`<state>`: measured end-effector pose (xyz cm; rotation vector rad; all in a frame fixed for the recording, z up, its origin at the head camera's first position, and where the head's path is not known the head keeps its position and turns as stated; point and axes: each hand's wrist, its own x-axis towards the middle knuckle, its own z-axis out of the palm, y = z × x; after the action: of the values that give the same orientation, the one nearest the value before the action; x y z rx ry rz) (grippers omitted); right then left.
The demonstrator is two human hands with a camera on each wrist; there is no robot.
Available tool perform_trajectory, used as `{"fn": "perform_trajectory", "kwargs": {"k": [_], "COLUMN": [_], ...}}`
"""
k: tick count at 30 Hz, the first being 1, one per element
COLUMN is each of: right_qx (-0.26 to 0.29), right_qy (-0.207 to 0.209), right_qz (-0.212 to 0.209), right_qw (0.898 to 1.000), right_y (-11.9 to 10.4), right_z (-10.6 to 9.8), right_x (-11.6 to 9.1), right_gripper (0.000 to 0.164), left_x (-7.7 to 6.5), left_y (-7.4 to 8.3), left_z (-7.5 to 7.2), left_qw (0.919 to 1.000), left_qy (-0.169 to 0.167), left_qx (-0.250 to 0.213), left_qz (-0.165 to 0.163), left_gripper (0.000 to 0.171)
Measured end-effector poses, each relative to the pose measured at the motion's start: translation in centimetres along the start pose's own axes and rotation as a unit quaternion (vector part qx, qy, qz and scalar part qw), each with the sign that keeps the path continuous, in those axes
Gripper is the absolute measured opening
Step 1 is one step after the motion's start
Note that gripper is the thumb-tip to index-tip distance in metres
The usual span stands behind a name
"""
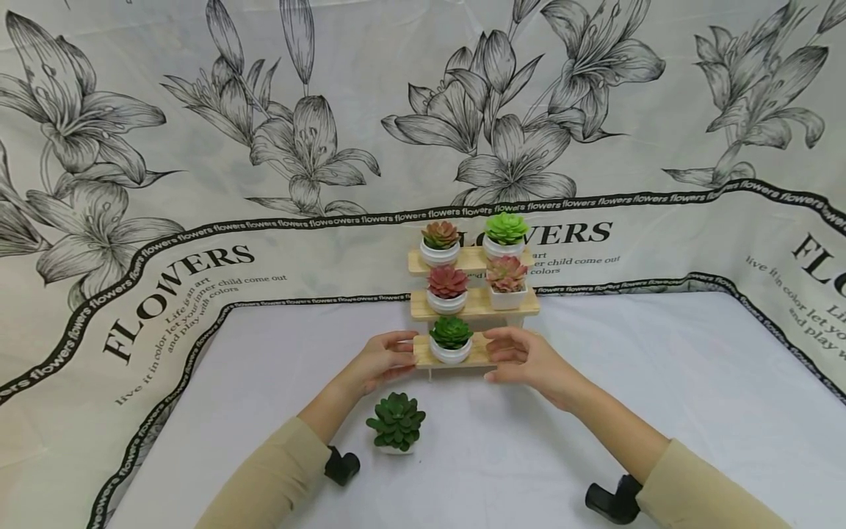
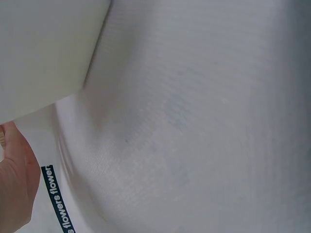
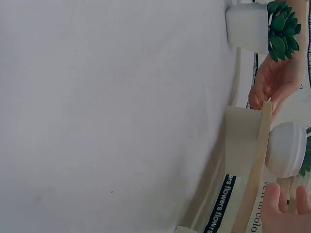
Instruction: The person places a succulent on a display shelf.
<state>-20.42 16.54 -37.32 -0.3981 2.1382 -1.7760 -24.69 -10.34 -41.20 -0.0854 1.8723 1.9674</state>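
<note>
A three-tier wooden plant stand (image 1: 479, 303) holds several small artificial succulents in white pots. My left hand (image 1: 386, 360) grips the left end of its lowest board, where a dark green succulent (image 1: 451, 334) sits. My right hand (image 1: 529, 364) is at the right end of that board, its thumb and fingers parted beside the pot (image 3: 286, 149). In the right wrist view, the left hand (image 3: 279, 80) pinches the board's end (image 3: 266, 114). In the left wrist view, a large pale surface (image 2: 43, 48) covers the stand, and only part of the left hand (image 2: 17, 182) shows.
Another dark green succulent (image 1: 396, 422) in a white pot stands in front of the stand, near my left forearm. A white cloth (image 1: 502, 455) covers the table. Behind hangs a flower-printed cloth (image 1: 330, 162). Black wrist mounts (image 1: 342, 466) sit at both sleeves.
</note>
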Motion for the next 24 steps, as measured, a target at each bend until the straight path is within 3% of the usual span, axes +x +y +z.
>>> {"fn": "perform_trajectory", "kwargs": {"k": [12,24], "right_qx": [0.010,0.042], "right_qy": [-0.033,-0.077], "right_qz": [-0.007,0.012], "right_qw": [0.999,0.996], "right_y": [0.4,1.9], "right_z": [1.6,4.6], "right_x": [-1.8,-1.6], "right_gripper": [0.070,0.066], "left_x": [-0.1,0.1], "left_y": [0.1,-0.2], "left_z": [0.1,0.0], "left_qw": [1.0000,0.9999], "left_qy": [0.003,0.000], "left_qx": [-0.008,-0.011], "left_qz": [-0.002,0.008], "left_gripper": [0.050,0.048]}}
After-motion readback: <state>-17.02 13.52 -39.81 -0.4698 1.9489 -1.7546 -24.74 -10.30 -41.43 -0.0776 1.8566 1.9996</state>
